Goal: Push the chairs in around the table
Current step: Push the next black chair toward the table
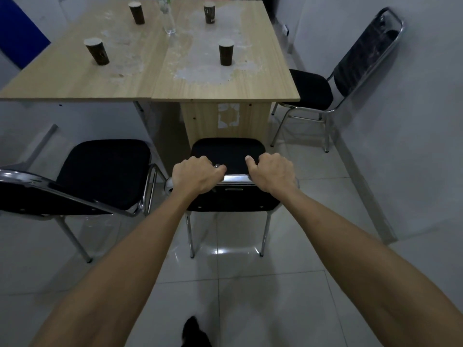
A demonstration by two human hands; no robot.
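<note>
Landmark: table point(225, 91).
Left hand point(196, 175): fingers wrapped around the top rail of the middle chair point(226, 151).
Right hand point(271, 172): clamped on the same rail, thumb raised.
Middle chair: at the table's near edge, seat not yet under it.
Progress: early, by my reading; no chair looks tucked in.
Left: the near-left chair point(105, 169), angled, clear of the table, and the right chair point(310, 88), out from the table's right side.
Cups point(226, 51): four on the table, contents not visible.
Bottle point(168, 18): mid-table, clear, fill unclear.

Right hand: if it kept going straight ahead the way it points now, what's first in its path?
The right hand, gripping the chair backrest, points toward the table. Beyond the chair's own seat, the wooden panel under the tabletop looks first in line, though depth is unclear.
</note>
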